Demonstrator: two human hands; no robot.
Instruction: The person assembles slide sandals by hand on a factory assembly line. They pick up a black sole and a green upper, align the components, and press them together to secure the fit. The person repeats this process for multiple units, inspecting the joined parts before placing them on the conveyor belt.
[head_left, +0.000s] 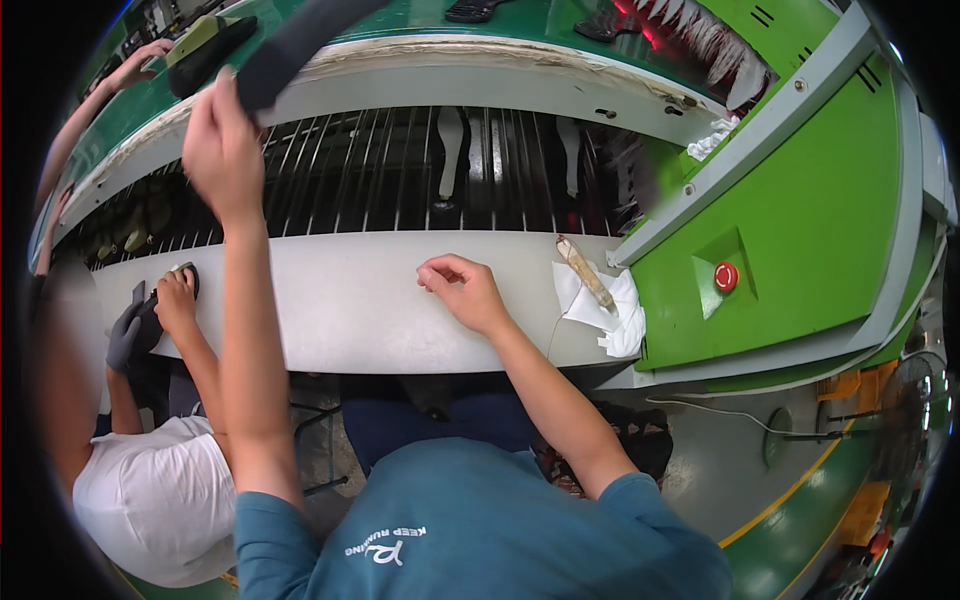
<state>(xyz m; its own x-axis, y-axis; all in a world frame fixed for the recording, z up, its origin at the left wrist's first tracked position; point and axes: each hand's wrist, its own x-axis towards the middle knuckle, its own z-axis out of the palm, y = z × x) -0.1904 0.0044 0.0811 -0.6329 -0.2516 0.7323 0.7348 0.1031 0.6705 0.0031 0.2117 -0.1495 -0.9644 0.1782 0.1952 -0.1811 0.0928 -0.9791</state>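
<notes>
My left hand [222,150] is raised over the far edge of the white work ledge [340,310], its fingers closed on the end of a long flat black piece that looks like a shoe sole [290,60]. That piece slants up to the right across the green belt [400,30] and is cut off by the picture's top edge. Low over the middle of the ledge is my right hand [462,288], its fingers curled in toward the thumb, with nothing visible in them. To its right a worn, pale-handled tool, perhaps a brush [585,272], lies on a crumpled white cloth [615,310].
Behind the ledge runs a rack of metal rods carrying pale, sole-shaped pieces [452,150]. Black pieces [605,25] lie on the belt. A green machine housing [780,270] with a red button [725,277] stands at right. At left, a co-worker in white [155,500] handles a dark shoe part.
</notes>
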